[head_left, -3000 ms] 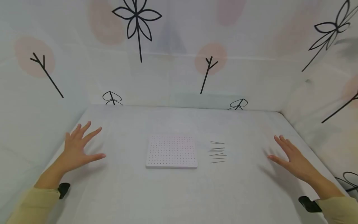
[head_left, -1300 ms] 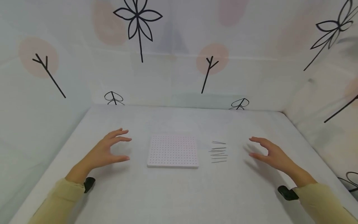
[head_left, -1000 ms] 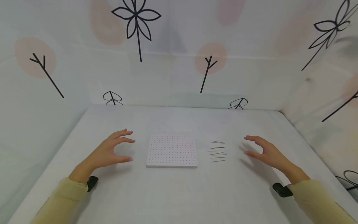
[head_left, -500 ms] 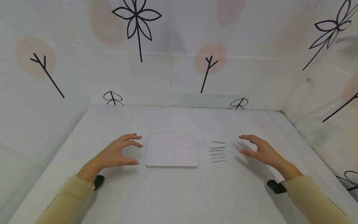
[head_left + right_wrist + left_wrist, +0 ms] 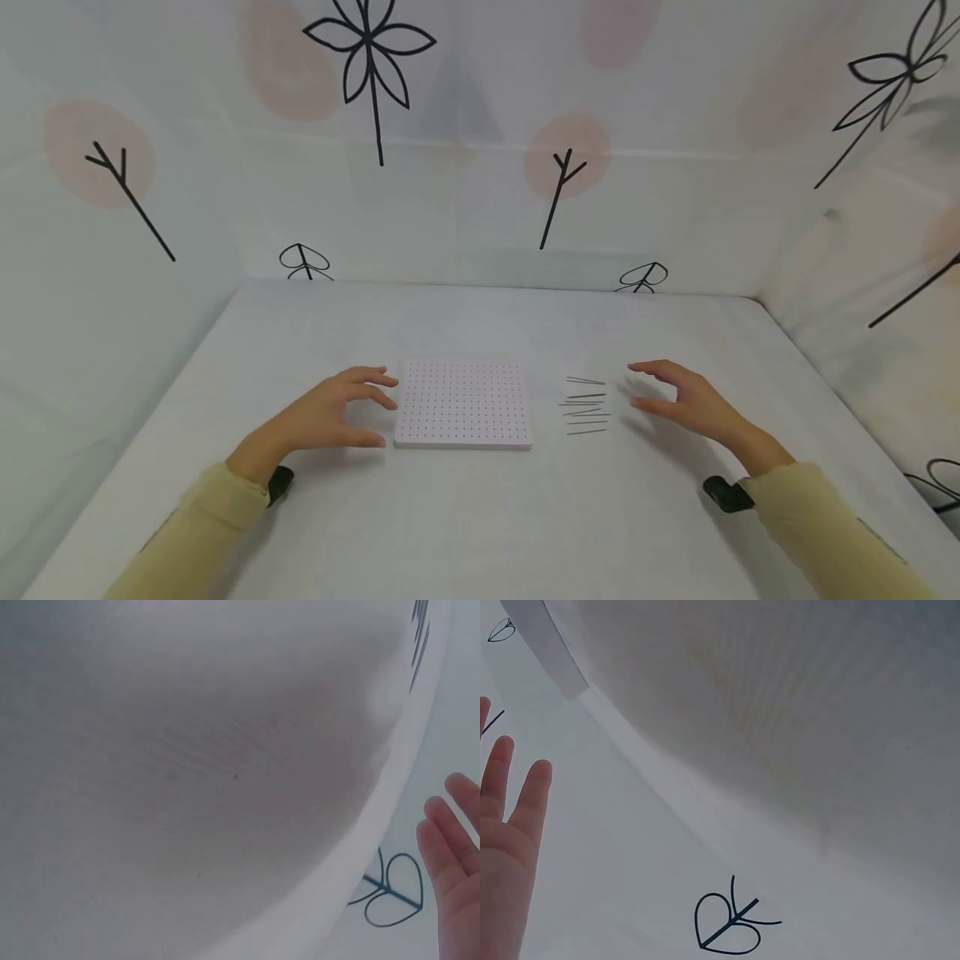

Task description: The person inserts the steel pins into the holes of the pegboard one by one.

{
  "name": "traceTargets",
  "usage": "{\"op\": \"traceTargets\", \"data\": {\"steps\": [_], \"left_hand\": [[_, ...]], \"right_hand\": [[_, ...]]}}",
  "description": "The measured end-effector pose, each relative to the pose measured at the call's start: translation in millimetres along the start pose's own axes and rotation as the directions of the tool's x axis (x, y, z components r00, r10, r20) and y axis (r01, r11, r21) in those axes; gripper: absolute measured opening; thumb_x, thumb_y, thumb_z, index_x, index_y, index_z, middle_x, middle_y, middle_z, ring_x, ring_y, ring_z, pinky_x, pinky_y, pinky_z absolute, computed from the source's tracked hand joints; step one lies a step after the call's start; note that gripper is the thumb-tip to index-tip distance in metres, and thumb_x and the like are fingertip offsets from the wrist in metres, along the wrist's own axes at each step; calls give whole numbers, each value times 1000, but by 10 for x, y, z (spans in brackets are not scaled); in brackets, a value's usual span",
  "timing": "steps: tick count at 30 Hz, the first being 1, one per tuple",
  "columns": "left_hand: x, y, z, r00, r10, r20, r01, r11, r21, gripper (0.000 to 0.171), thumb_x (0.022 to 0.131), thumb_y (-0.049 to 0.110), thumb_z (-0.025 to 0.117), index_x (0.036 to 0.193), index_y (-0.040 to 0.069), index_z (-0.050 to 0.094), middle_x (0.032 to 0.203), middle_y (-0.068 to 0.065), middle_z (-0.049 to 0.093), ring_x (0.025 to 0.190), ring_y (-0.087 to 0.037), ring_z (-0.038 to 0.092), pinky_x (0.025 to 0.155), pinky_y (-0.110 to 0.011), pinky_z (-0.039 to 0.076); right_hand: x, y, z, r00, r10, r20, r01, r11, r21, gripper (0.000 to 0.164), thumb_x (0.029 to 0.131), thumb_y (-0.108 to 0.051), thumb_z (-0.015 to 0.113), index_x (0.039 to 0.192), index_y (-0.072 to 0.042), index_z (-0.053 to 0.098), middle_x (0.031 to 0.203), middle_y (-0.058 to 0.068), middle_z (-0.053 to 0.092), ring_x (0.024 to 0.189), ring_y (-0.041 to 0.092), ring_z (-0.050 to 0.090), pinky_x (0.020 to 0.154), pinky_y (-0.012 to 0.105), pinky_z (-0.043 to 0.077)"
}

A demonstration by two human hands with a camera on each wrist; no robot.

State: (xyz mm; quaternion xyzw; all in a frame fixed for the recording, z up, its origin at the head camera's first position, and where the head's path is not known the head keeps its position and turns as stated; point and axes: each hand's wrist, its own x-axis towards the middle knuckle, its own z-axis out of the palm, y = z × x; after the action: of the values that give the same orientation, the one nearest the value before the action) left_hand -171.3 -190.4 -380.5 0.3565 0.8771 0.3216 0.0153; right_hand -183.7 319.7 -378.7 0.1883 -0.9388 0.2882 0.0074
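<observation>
A white pegboard-like panel [image 5: 462,404] with rows of small holes lies flat at the middle of the table. Close to its left side, my left hand [image 5: 330,412] hovers with spread, slightly bent fingers and holds nothing. Several thin dark metal pins [image 5: 585,406] lie in a loose column right of the panel. My right hand [image 5: 686,400] is just right of them, thumb and fingers apart, nothing between them. In the left wrist view the panel's corner [image 5: 555,652] shows at the upper left. The right wrist view catches some pins [image 5: 420,637] at its top edge.
A white cloth covers the table [image 5: 480,525]. White fabric walls [image 5: 465,208] with black plant drawings enclose it at the back and sides. Each wrist carries a black strap-on device [image 5: 727,494] at the sleeve's end.
Both hands have moved inward from the table's sides, the left towards the panel and the right towards the pins. Their fingers have drawn less wide. Panel and pins have stayed put.
</observation>
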Motion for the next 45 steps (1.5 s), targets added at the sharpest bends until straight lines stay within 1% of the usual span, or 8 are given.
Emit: {"op": "traceTargets", "data": {"steps": [6,12,16,22,26,30,38,45], "left_hand": [[33,13,28,999,-16,49,16,1000,-5,34,72,39,79,99,20,69,126,2,53,130,-27,36,101,-49,33],[80,24,57,996,6,87,-5,1000,-5,32,71,34,80,98,20,69,123,-1,57,126,-26,40,101,-47,34],[112,30,82,993,2,115,-2,1000,-1,32,71,32,81,99,20,69,123,0,57,122,-24,44,100,-45,36],[170,38,126,990,33,136,-32,999,-7,29,72,29,80,98,19,69,119,1,58,116,-23,49,98,-45,37],[197,34,146,985,53,163,-48,998,-34,26,72,23,80,95,18,70,116,0,59,113,-22,50,98,-43,38],[214,21,162,980,46,193,-44,999,-13,23,73,21,80,94,19,70,117,1,59,114,-22,49,99,-42,37],[250,26,173,980,22,198,-24,1000,9,20,73,13,79,91,19,72,116,2,59,114,-22,50,99,-42,37],[242,22,180,980,-3,198,2,1000,3,20,73,13,79,91,20,72,116,3,59,115,-22,49,99,-42,37]], "right_hand": [[50,-5,31,1000,13,13,-13,1000,12,57,82,-32,71,128,-3,52,129,18,50,117,42,44,94,57,35],[102,-41,57,1000,10,20,-10,1000,4,56,82,-31,71,127,-3,53,128,18,51,116,41,45,94,56,36],[151,-51,75,1000,-4,22,4,1000,5,54,82,-29,72,126,-3,54,127,18,52,115,41,46,94,55,37],[250,-51,104,998,-63,19,63,998,0,46,82,-18,72,122,0,57,122,19,55,111,40,50,93,55,38],[317,-61,132,997,-65,41,65,998,-4,41,83,-14,71,120,-1,58,120,16,57,110,38,51,92,54,40],[374,-78,160,996,-73,56,73,997,-2,37,83,-11,71,117,-1,60,116,14,59,108,35,53,92,52,42],[449,-113,199,993,-85,78,84,996,16,29,83,-8,70,110,-1,64,109,12,62,103,33,56,91,50,43],[568,-137,228,991,-83,108,80,996,27,20,83,-7,69,102,-3,65,101,8,63,94,27,57,86,47,46]]}}
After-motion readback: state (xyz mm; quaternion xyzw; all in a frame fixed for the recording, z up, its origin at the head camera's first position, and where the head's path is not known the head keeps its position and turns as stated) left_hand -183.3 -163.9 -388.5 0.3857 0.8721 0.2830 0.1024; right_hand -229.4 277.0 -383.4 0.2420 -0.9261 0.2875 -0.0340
